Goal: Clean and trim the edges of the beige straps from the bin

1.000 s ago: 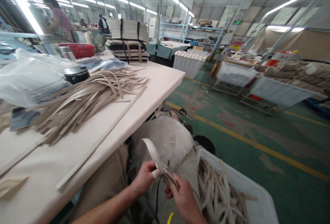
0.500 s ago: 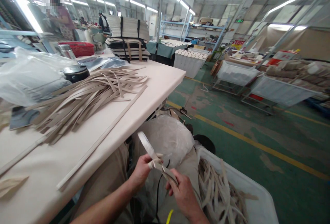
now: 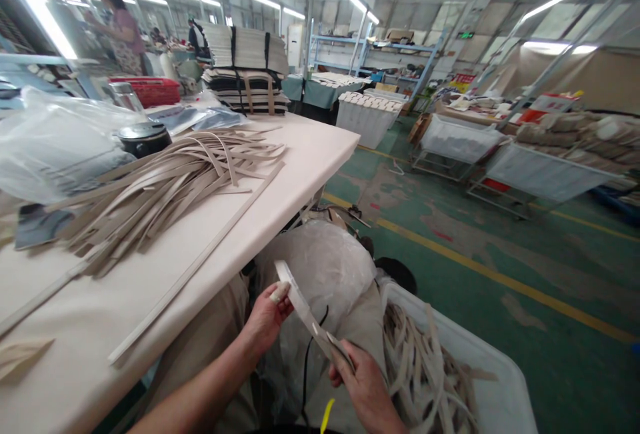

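Observation:
My right hand (image 3: 357, 374) is closed around the lower part of a beige-grey strip (image 3: 306, 314), which seems folded or layered near my fingers. The strip slants up and left over my lap, its pale side facing up. My left hand (image 3: 270, 314) is closed at the strip's upper part, fingers curled against its edge; a light wrapping covers the thumb tip. Left of my hands, a loose pile of similar strips (image 3: 165, 194) lies on the table (image 3: 320, 154). One single strip (image 3: 200, 261) lies straight along the table's near edge.
To my right stands a white bin (image 3: 505, 381) holding tangled strips (image 3: 425, 367). A clear plastic bag (image 3: 320, 254) bulges beyond my lap. On the table are a dark lidded pot (image 3: 145, 139) and strapped stacks (image 3: 245, 51). Another person (image 3: 120, 31) stands far left.
My left hand has shifted up and left along the strip, away from my right hand. The strip, curled before, now runs straighter. My right hand has moved slightly right and down.

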Tool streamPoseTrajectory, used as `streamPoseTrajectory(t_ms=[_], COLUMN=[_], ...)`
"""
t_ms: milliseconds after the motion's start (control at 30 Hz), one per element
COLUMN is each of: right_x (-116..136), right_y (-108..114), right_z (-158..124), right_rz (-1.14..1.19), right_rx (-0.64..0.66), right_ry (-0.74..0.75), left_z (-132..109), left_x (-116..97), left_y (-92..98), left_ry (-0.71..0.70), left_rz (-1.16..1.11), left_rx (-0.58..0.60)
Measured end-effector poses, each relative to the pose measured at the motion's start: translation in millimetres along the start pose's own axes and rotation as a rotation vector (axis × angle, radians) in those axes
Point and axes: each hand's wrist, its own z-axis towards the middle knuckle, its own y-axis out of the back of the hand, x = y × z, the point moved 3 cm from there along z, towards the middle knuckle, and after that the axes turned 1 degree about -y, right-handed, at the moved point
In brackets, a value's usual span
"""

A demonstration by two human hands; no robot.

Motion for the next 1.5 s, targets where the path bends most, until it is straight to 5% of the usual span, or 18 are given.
streamPoseTrajectory(t_ms=[400, 733, 1333, 1500], right_x=[13.8, 34.8, 32.5, 39.5], right_y=[-13.6, -11.4, -15.4, -15.3], right_z=[4.6, 13.5, 13.1, 15.5], right_rz=[0.043, 0.000, -0.082, -0.096], right_rx=[0.009, -0.045, -0.032, -0.038], right_ry=[-0.015, 0.038, 0.020, 0.030], left_z=[-8.0, -11.4, -17.0, -22.2], left_x=[-11.6, -3.7, -4.4, 6.9], left_y=[0.6, -7.6, -10.4, -18.4], left_ry=[-0.300, -0.189, -0.221, -0.147], left_rz=[0.264, 0.213, 0.213, 0.248], left_rx=[0.034, 0.056, 0.011, 0.103])
